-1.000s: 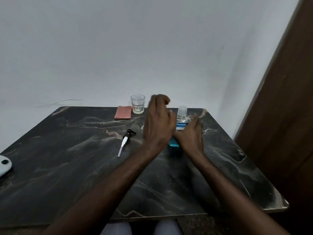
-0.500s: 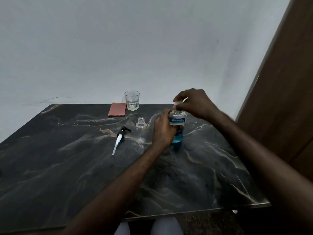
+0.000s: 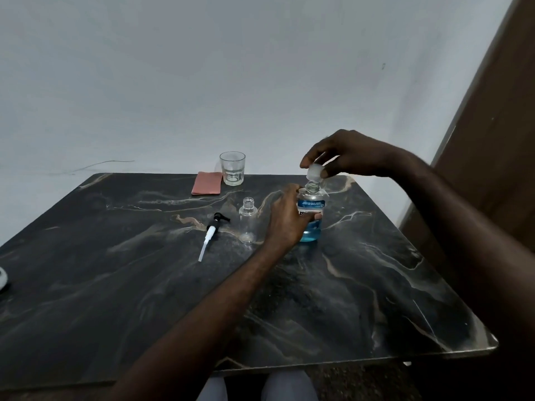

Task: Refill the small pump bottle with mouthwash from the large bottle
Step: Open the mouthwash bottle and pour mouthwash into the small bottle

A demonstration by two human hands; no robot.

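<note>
Where the dark marble-patterned table (image 3: pixel 362 299) meets a plain pale wall (image 3: pixel 231 68), a brown wooden panel (image 3: pixel 492 140) rises at the right, and the table's veins run tan and white across a near-black top. Toward the far edge stand a clear drinking glass (image 3: pixel 232 168) and, just beside it on the left, a flat pink cloth (image 3: pixel 206 183). A small part of a white object (image 3: pixel 2 277) shows at the table's left edge; what it is cannot be told.

Upright on the table, the mouthwash bottle (image 3: pixel 311 212) carries a blue label and blue liquid low in its body. The left hand (image 3: pixel 286 217) has its grip closed around the body of the bottle, fingers wrapped over the label. Directly above the bottle's open threaded neck, the right hand (image 3: pixel 347 153) pinches the white cap (image 3: pixel 314 172) in a closed grip of fingertips; the cap is lifted just clear of the neck and tilted.

Just to the left of the gripping hand stands the small pump bottle (image 3: pixel 248 219), clear, upright, with its mouth open. Its pump head (image 3: pixel 212 231) lies flat on the table a little farther left, black top toward the wall, white tube pointing toward the person.
</note>
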